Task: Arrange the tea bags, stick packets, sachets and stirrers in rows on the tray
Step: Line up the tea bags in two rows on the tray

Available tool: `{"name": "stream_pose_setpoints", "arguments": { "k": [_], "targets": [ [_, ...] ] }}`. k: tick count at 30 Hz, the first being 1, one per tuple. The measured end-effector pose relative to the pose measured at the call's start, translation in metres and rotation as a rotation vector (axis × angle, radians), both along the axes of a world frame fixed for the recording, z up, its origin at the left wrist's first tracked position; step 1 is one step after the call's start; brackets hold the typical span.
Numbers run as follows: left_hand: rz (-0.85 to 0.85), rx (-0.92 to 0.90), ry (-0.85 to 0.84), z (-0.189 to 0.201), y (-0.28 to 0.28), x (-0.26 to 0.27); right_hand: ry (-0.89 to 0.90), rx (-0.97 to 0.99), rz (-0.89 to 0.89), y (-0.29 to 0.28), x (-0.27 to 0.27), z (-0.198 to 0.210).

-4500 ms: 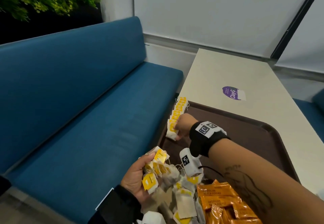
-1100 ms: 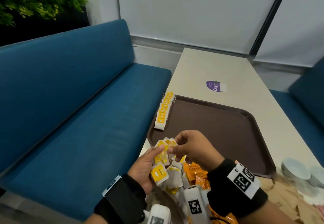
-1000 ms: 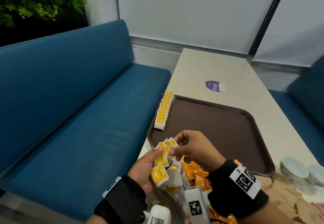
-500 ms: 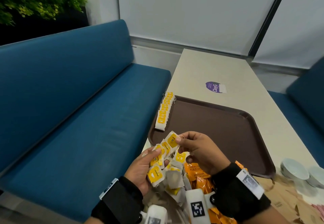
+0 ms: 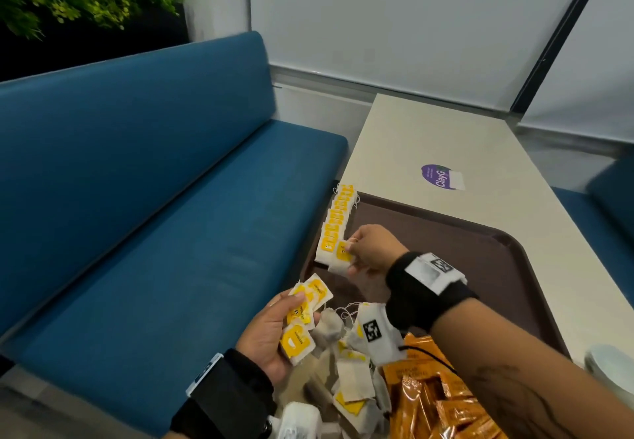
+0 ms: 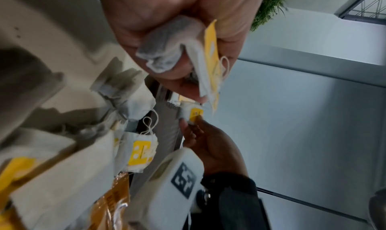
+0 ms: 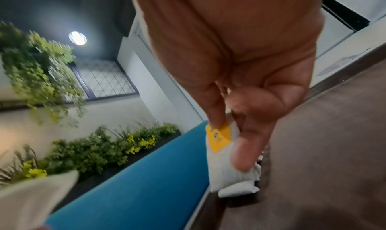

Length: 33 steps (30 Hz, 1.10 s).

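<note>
Pinching one tea bag (image 5: 343, 254), the right hand (image 5: 368, 250) touches the row (image 5: 338, 219); the left hand (image 5: 274, 328) grips a bunch (image 5: 303, 315) beside orange packets (image 5: 429, 394).

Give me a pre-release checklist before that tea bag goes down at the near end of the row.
1. Right hand pinches one tea bag by its yellow tag: ok.
2. Bag lined up with the row of tea bags on the tray's left edge: ok.
3. Bag already touching the tray: cannot tell.
4. String clear of the fingers: cannot tell.
5. Left hand holds spare tea bags ready: ok.
6. Orange sachets arranged in a row: not ok.
</note>
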<state>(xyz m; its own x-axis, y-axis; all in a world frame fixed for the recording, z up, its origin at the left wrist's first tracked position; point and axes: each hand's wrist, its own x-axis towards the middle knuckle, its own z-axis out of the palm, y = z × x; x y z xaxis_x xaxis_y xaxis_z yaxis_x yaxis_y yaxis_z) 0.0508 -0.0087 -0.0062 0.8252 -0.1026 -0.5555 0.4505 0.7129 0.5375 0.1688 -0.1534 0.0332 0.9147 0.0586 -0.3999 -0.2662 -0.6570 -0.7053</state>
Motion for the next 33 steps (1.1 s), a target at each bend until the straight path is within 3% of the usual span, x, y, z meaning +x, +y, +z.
{"name": "stream_pose_setpoints", "arguments": {
  "k": [6, 10, 20, 25, 28, 33],
  "targets": [
    [0.013, -0.021, 0.001, -0.003, 0.002, 0.008, 0.281, -0.067, 0.0, 0.026, 0.026, -0.014],
    [0.022, -0.023, 0.008, -0.005, 0.004, 0.01, 0.145, -0.071, 0.013, 0.026, 0.039, -0.023],
    [0.013, 0.006, -0.025, -0.008, 0.0, 0.01, 0.096, -0.066, 0.022, 0.02, 0.043, -0.029],
    [-0.01, -0.002, -0.072, 0.001, -0.004, 0.007, -0.064, -0.019, 0.056, 0.004, 0.011, 0.01],
    [-0.035, -0.026, -0.106, 0.007, -0.008, 0.003, 0.011, 0.165, 0.075, -0.007, -0.026, 0.032],
    [-0.045, -0.078, -0.142, 0.015, -0.016, -0.007, 0.103, 0.258, 0.112, -0.018, -0.074, 0.036]
  ]
}}
